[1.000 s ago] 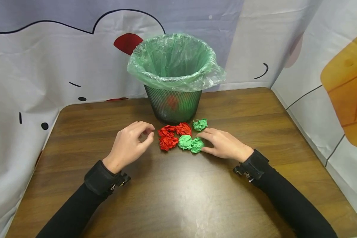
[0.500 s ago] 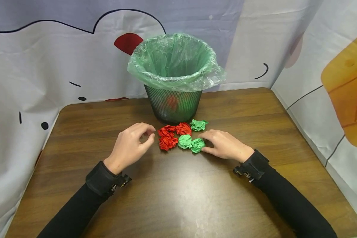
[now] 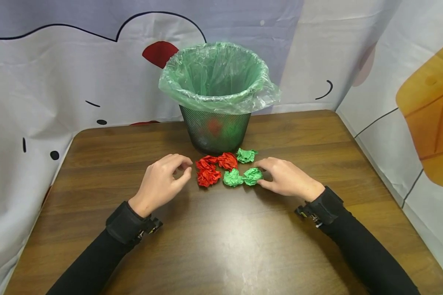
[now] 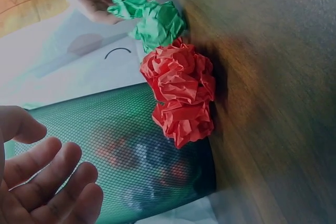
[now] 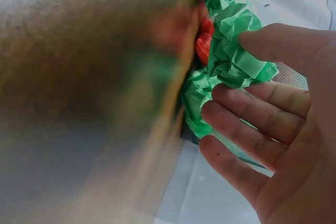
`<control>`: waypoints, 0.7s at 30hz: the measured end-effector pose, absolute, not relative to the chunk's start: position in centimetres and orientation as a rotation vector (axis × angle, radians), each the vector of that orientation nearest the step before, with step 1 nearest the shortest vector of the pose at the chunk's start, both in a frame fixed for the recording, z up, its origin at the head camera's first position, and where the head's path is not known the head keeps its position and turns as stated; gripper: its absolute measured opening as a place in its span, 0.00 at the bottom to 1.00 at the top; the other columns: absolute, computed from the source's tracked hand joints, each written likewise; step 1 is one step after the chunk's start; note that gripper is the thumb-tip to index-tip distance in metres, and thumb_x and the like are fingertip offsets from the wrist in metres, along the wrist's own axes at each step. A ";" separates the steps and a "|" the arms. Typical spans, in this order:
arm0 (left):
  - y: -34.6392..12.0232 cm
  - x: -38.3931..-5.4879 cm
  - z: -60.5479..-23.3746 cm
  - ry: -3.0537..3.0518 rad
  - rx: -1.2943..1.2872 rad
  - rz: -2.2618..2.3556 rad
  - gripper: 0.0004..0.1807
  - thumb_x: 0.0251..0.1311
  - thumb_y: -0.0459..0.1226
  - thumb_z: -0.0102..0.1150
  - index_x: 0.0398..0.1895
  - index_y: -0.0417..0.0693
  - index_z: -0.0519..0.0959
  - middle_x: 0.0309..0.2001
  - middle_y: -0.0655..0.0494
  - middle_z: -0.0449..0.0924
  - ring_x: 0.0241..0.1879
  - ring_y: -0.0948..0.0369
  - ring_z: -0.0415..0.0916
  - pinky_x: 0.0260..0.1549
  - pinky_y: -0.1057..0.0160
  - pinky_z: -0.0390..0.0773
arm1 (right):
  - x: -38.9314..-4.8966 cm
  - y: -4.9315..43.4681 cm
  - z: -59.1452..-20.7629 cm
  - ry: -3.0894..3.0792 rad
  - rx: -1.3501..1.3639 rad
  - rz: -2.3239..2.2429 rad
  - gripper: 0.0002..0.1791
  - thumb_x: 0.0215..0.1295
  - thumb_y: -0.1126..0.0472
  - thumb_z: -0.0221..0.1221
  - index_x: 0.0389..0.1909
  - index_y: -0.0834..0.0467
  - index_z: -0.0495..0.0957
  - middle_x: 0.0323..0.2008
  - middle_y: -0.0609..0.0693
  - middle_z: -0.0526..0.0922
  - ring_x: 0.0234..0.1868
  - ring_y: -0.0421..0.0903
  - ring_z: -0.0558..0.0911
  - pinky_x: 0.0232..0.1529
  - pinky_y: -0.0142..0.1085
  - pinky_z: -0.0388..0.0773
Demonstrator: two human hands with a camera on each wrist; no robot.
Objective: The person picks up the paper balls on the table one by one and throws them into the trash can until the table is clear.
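Note:
My right hand pinches a crumpled green paper ball between thumb and fingers, low over the table. In the right wrist view the thumb lies against that ball's side. Just left of it is a second green paper ball; a third green ball lies behind, near the bin. Three red paper balls cluster to the left of the green ones. My left hand is beside the red balls, fingers loosely curved and holding nothing; the left wrist view shows its fingers apart from the paper.
A black mesh bin lined with a green plastic bag stands behind the balls, with colored paper showing through its mesh. The wooden table reaches a printed cloth backdrop at the back and right.
My right hand has shifted right with the pinched green ball, and the green ball beside it has moved slightly right. The rear green ball has turned a little. My left hand stays nearly still.

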State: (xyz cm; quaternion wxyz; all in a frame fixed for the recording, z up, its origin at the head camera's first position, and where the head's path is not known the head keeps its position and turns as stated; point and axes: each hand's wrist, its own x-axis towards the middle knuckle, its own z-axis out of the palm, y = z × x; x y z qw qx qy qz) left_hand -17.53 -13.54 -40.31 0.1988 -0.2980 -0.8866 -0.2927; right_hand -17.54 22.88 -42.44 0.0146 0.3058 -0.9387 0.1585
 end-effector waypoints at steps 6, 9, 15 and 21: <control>-13.7 -17.4 -40.6 -2.500 -0.826 -0.822 0.06 0.62 0.37 0.60 0.38 0.48 0.84 0.33 0.58 0.82 0.34 0.60 0.78 0.30 0.60 0.77 | -17.6 23.1 -40.7 -2.897 0.938 0.504 0.21 0.61 0.55 0.67 0.55 0.55 0.78 0.48 0.48 0.82 0.48 0.47 0.82 0.50 0.44 0.80; -13.8 -17.4 -40.8 -2.507 -0.825 -0.819 0.06 0.63 0.37 0.60 0.39 0.49 0.84 0.33 0.58 0.82 0.34 0.61 0.78 0.30 0.60 0.77 | -17.8 23.3 -39.8 -2.864 0.943 0.503 0.21 0.61 0.56 0.68 0.55 0.55 0.78 0.46 0.47 0.82 0.46 0.46 0.82 0.48 0.43 0.80; -14.0 -17.4 -41.1 -2.514 -0.821 -0.817 0.05 0.63 0.38 0.60 0.38 0.51 0.84 0.32 0.60 0.81 0.34 0.62 0.79 0.30 0.61 0.77 | -17.9 23.5 -38.3 -2.815 0.929 0.468 0.22 0.59 0.56 0.68 0.54 0.54 0.78 0.45 0.47 0.81 0.46 0.44 0.81 0.47 0.43 0.80; -14.1 -17.4 -41.2 -2.517 -0.809 -0.810 0.04 0.62 0.38 0.60 0.37 0.52 0.84 0.32 0.60 0.81 0.34 0.62 0.78 0.30 0.61 0.77 | -18.2 23.7 -36.5 -2.747 0.959 0.453 0.21 0.59 0.55 0.66 0.53 0.55 0.77 0.45 0.48 0.82 0.46 0.44 0.80 0.47 0.44 0.80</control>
